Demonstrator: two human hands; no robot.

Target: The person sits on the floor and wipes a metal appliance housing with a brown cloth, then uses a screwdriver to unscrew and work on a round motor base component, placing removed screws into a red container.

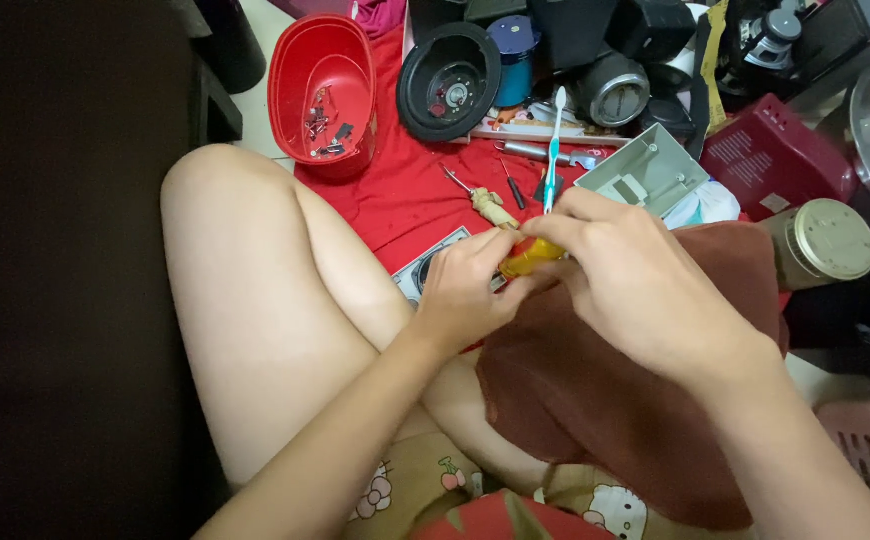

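Here, my left hand [470, 290] and right hand [620, 270] both pinch closed on the small yellow object [532, 257] between them above the brown cloth [595, 400], the toothbrush [553, 150] rising upright from my right fingers.

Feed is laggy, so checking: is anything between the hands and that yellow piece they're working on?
Nothing visible. The left hand and right hand both already touch the yellow piece, pinching it from either side above the brown cloth. The right hand also holds a toothbrush that points up and away, clear of the contact.
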